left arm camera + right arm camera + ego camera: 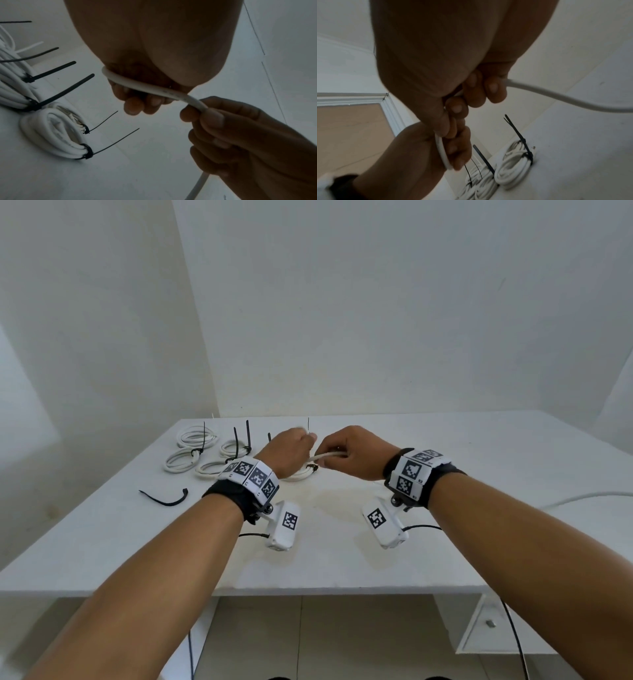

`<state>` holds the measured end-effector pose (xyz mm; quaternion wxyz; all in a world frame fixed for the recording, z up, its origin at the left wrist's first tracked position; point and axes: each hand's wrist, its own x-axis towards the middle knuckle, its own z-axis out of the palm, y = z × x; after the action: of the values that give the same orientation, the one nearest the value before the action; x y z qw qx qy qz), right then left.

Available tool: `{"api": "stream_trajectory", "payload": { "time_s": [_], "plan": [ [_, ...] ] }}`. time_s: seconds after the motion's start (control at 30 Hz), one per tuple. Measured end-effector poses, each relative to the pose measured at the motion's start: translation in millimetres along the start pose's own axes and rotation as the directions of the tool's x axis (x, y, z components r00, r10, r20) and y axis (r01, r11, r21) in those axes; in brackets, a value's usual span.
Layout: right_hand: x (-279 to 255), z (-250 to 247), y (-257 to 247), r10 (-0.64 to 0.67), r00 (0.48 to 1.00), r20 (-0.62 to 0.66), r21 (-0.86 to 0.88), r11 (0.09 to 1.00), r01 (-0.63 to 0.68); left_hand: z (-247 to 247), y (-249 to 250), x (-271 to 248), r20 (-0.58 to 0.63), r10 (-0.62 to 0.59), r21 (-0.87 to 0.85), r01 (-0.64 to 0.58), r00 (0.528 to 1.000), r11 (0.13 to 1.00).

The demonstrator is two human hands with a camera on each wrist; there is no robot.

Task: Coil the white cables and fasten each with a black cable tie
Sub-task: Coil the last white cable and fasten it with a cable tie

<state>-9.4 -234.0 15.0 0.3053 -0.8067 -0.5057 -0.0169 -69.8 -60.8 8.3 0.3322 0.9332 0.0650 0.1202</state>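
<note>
Both hands hold one loose white cable (329,455) above the white table (376,559). My left hand (294,449) has its fingers curled round the cable's end, as the left wrist view shows with the cable (145,87) crossing the fingers (135,105). My right hand (346,455) grips the same cable a short way along; its fingers (491,88) wrap it and the cable (556,100) runs off to the right. Several coiled white cables (197,437) fastened with black ties lie at the far left. A loose black cable tie (164,498) lies left of my left wrist.
The cable's free length (582,496) trails over the table's right edge. One tied coil (301,474) lies just under the hands. Tie tails (247,434) stick up from the coils. A wall stands behind the table; a drawer unit (489,625) sits under its right side.
</note>
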Motion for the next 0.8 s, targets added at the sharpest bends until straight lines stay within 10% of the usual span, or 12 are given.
{"api": "stream_trajectory", "payload": {
  "time_s": [0.17,0.33,0.57,0.8],
  "plan": [
    [2,-18,-2,-0.006,0.997,-0.071,0.124,0.992,0.015,-4,20,-10,0.201,0.036,-0.081,-0.021,0.979,0.997],
    [6,-32,3,0.059,0.976,-0.210,0.245,0.969,-0.006,3,26,-16,0.311,0.051,-0.547,0.136,0.949,0.826],
    [12,-19,10,0.193,0.953,-0.232,0.487,0.871,-0.058,-5,30,-30,0.249,0.153,-0.892,0.165,0.956,0.421],
    [3,24,14,0.150,0.984,-0.094,0.306,0.945,-0.115,-16,37,-18,-0.013,0.206,-0.992,-0.038,0.979,0.119]
  ]
}}
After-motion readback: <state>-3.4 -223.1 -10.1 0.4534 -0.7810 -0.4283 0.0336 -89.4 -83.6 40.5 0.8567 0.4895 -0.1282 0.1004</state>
